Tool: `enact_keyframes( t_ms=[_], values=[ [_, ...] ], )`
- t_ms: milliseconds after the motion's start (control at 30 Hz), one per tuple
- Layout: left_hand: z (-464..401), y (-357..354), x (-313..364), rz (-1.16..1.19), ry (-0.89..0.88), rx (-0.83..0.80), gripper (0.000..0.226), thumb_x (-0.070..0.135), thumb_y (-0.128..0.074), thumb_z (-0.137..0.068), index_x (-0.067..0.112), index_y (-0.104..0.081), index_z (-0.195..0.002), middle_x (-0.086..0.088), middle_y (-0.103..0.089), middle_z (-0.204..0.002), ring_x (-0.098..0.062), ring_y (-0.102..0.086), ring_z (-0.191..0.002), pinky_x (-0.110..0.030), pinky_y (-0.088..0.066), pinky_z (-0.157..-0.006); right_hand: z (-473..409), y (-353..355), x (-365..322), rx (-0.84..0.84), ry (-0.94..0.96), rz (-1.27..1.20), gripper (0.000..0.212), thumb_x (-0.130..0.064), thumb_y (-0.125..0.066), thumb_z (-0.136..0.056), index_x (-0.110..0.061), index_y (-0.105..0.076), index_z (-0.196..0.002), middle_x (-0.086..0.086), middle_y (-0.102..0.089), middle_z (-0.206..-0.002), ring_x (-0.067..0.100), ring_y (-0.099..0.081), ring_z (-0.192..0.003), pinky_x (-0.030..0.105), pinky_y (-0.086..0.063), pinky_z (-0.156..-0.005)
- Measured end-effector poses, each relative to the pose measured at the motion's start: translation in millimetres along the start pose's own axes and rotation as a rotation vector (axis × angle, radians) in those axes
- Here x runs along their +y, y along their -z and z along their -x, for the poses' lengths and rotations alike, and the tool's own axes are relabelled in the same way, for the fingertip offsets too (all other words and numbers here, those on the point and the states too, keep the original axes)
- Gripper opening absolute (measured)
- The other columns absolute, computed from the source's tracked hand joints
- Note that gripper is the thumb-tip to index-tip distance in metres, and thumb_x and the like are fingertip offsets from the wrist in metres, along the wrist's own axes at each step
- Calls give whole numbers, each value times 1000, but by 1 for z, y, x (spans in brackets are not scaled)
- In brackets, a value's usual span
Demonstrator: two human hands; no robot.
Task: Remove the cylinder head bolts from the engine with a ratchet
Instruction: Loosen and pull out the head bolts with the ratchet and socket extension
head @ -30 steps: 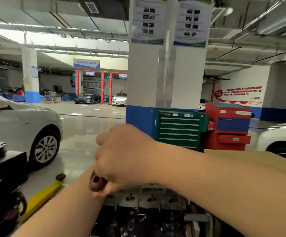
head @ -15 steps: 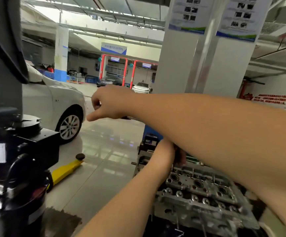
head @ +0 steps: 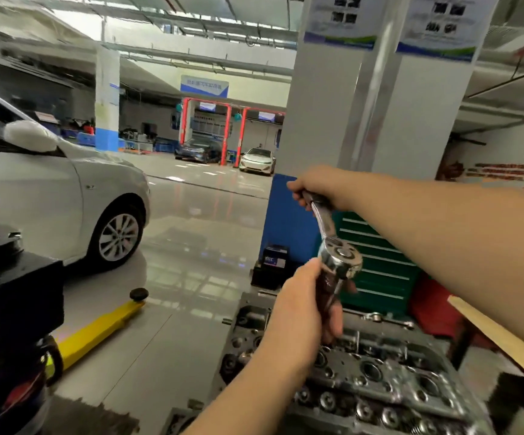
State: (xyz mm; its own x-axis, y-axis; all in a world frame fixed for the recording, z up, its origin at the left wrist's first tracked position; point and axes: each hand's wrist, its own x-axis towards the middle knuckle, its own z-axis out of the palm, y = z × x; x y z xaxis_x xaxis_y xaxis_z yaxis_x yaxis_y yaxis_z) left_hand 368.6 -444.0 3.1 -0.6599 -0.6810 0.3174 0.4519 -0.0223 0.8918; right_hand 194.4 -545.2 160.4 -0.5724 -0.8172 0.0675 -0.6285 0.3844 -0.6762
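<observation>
A grey metal cylinder head (head: 376, 381) with round bores and bolt holes fills the lower right. A chrome ratchet (head: 332, 243) stands over its far left corner, head up and handle slanting up-left. My right hand (head: 317, 186) grips the far end of the ratchet handle. My left hand (head: 304, 306) wraps around the dark socket extension below the ratchet head; its lower end and the bolt under it are hidden by my fingers.
A loose wrench (head: 383, 318) lies at the head's far edge. Behind stand a green tool chest (head: 379, 265), a red cabinet (head: 427, 309) and a white-and-blue pillar (head: 317, 120). A white car (head: 66, 196), a yellow lift arm (head: 97, 331) and black equipment (head: 9, 309) are left.
My right hand came back from up-left, where it held nothing, and now grips the ratchet handle. My left hand stays on the extension. The view tilted down toward the engine.
</observation>
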Motion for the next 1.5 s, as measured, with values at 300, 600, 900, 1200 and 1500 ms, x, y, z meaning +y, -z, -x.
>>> enact_keyframes(
  t_ms=[300, 600, 900, 1200, 1500],
  values=[
    [-5, -48, 51, -1074, -651, 425, 39, 63, -47, -91, 39, -58, -118, 18, -65, -112, -12, -58, -105, -36, -49, -80, 67, 54, 98, 226, -52, -400, 26, -40, -61, -96, -19, -66, -81, 6, -66, -69, 18, -56, -53, 23, -44, -52],
    [-29, -37, 62, -1070, -451, 323, 45, 55, -53, -97, 22, -73, -74, 5, -72, -72, -10, -67, -67, -31, -50, -63, 199, 62, 187, 607, 77, -464, 46, -59, -56, -92, -15, -71, -87, 6, -62, -61, 9, -53, -41, 20, -37, -36],
    [-16, -26, 67, -705, -328, 240, 39, 36, -58, -99, 2, -75, -87, -14, -71, -81, -18, -64, -68, -35, -52, -64, 351, 56, 169, 773, 400, 356, 61, -68, -43, -98, -20, -58, -66, -4, -50, -49, 14, -49, -49, 31, -31, -47],
    [10, -12, 66, -73, -197, 35, 49, 57, -37, -109, 18, -64, -119, -1, -69, -73, -15, -64, -60, -20, -48, -50, 271, -23, 52, 306, 484, 589, 49, -75, -19, -99, -47, -51, -74, -13, -49, -70, 17, -54, -73, 37, -39, -65],
    [47, 34, -19, -319, -142, 7, 21, 31, -59, -103, 19, -60, -120, -7, -74, -107, -12, -72, -97, -35, -51, -85, 164, -39, 54, 273, 900, 57, 60, -48, -42, -102, -8, -48, -58, 13, -43, -56, 30, -40, -57, 38, -31, -68]
  ],
)
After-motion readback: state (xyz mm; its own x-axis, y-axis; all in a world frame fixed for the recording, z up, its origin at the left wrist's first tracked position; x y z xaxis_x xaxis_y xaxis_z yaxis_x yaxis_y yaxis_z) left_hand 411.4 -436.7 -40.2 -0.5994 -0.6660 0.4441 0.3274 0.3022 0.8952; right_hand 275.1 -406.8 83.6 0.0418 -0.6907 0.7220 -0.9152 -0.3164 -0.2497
